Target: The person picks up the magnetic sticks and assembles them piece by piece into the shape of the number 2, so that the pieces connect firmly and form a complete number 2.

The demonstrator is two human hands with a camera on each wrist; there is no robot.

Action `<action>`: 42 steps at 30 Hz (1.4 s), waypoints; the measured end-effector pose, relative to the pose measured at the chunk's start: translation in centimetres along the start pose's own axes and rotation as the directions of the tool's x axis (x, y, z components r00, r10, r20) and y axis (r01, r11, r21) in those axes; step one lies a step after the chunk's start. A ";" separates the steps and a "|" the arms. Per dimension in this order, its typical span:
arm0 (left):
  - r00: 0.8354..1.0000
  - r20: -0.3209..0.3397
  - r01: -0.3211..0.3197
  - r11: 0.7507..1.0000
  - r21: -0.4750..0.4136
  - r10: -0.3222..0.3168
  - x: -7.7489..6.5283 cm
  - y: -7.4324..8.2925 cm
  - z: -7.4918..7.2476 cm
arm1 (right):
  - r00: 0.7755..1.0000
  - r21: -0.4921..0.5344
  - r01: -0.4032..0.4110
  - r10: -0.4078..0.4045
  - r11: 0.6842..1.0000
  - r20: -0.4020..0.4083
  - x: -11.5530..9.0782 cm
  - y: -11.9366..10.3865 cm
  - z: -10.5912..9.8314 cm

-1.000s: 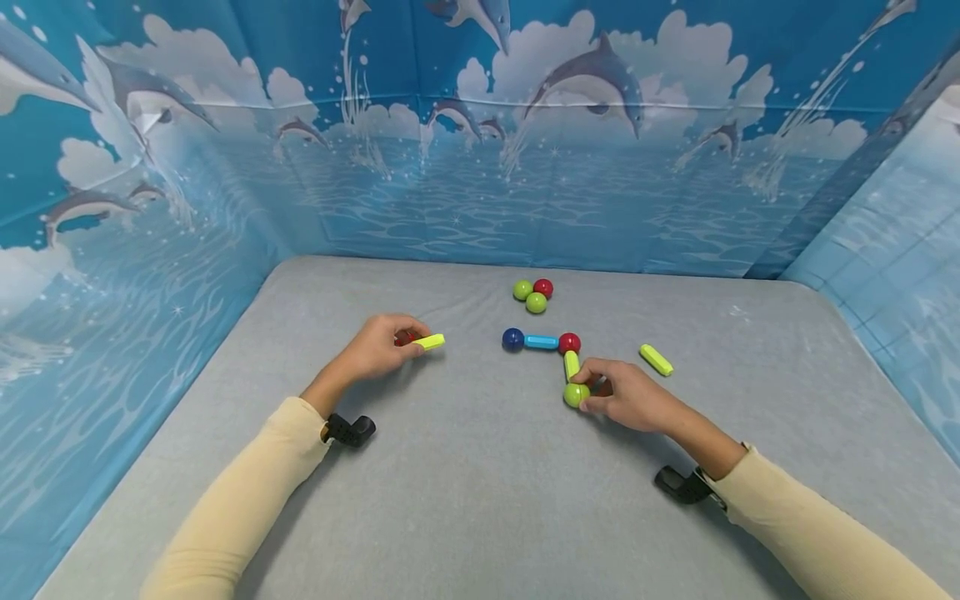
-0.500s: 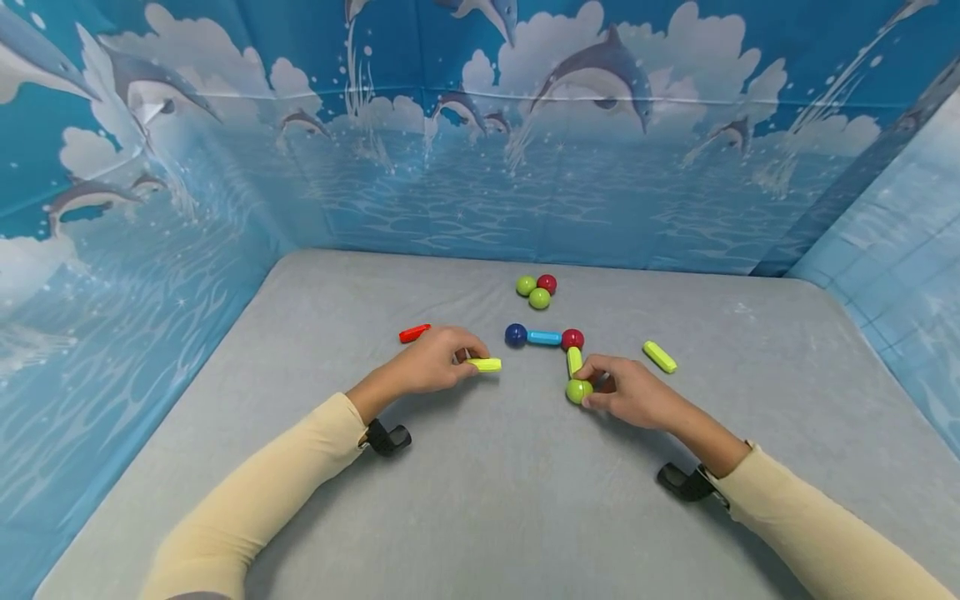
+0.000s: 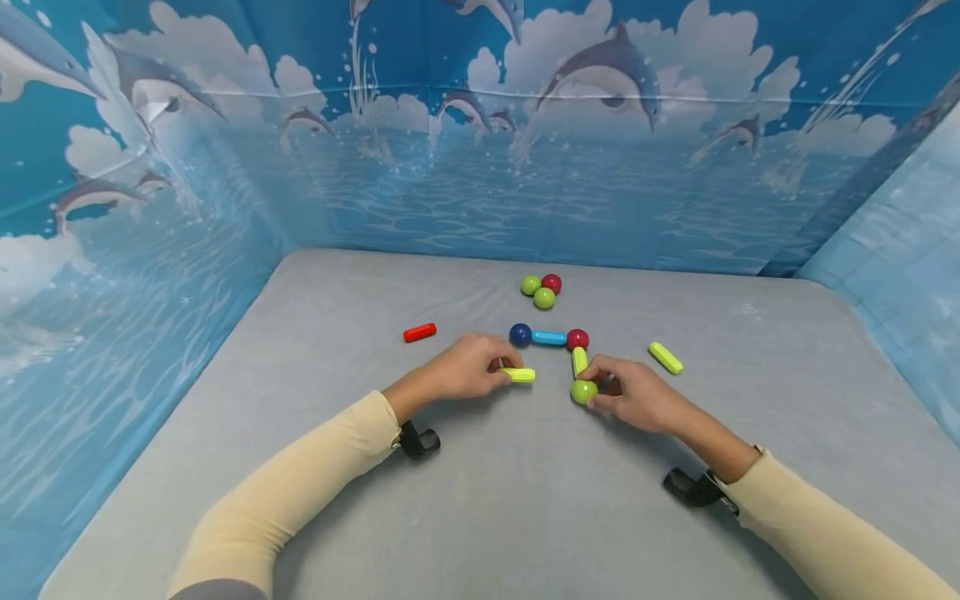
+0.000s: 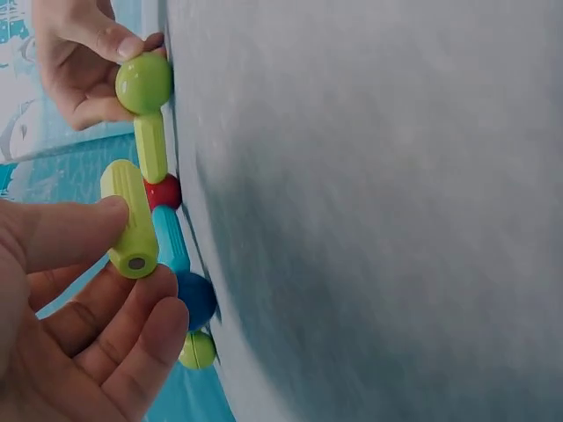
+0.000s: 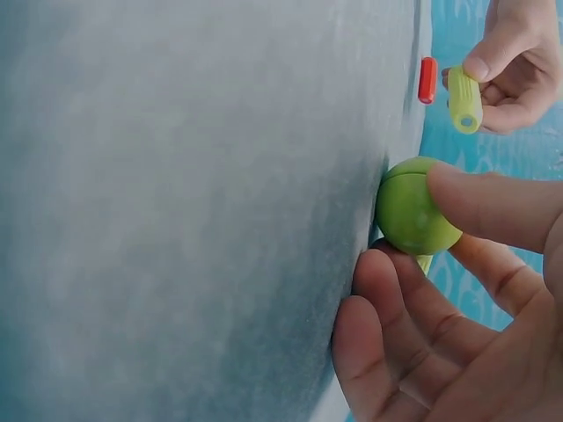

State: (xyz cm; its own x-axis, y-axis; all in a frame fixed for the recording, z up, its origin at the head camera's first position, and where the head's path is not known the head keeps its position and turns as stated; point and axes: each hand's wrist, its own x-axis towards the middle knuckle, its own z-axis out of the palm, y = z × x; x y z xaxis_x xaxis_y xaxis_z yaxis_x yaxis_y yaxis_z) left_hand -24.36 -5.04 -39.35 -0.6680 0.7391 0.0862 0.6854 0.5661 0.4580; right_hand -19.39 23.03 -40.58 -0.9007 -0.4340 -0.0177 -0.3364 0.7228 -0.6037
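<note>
Between thumb and fingers my left hand pinches a yellow-green magnetic rod, just above the table and left of the joined pieces. A small metal disc shows in its end in the left wrist view. My right hand holds a green ball between thumb and fingers. That ball sits at the near end of a second yellow-green rod. The rod's far end meets a red ball, from which a light blue rod runs left to a dark blue ball.
A red rod lies at the left on the grey table. Another yellow-green rod lies at the right. Two green balls and a red ball cluster farther back. A dolphin-print curtain stands behind.
My left hand has moved right with its yellow-green rod, towards the green ball, and the red rod has come into full view. My right hand has stayed on the green ball.
</note>
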 end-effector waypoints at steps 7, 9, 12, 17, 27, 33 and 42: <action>0.999 0.033 0.039 0.999 -0.018 -0.038 1.6 1.0 1.3 | 1.000 -0.012 0.011 -0.011 1.000 -0.019 -0.2 -0.1 -0.4; 0.999 0.030 0.042 0.999 -0.029 -0.041 1.9 1.1 1.8 | 1.000 -0.012 0.011 -0.011 1.000 -0.020 -0.1 -0.2 -0.3; 0.998 0.020 0.059 0.996 -0.061 -0.058 2.1 1.1 2.3 | 1.000 -0.013 0.019 -0.019 1.000 -0.023 0.0 -0.3 -0.3; 0.995 0.020 0.103 0.990 -0.098 -0.101 2.4 1.2 2.5 | 0.999 -0.022 0.020 -0.020 1.000 -0.025 0.2 -0.2 -0.3; 0.996 0.024 0.090 0.990 -0.113 -0.087 3.2 1.9 3.0 | 0.999 -0.005 0.028 -0.029 1.000 -0.025 0.2 -0.2 -0.3; 0.998 0.013 0.060 0.994 -0.090 -0.059 3.5 2.4 3.2 | 0.999 -0.014 0.039 -0.039 0.999 -0.025 0.3 -0.2 -0.3; 0.997 0.016 0.081 0.992 -0.098 -0.080 3.5 2.6 3.1 | 1.000 -0.014 0.026 -0.026 1.000 -0.005 0.4 -0.1 -0.3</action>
State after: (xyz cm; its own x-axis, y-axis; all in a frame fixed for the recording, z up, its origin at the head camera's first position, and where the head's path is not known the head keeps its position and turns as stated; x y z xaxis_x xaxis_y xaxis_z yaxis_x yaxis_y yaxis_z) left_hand -23.97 0.15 -40.61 -0.7160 0.6972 0.0352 0.5972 0.5856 0.5481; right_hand -19.85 22.94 -40.26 -0.8929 -0.4502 0.0018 -0.3636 0.7188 -0.5926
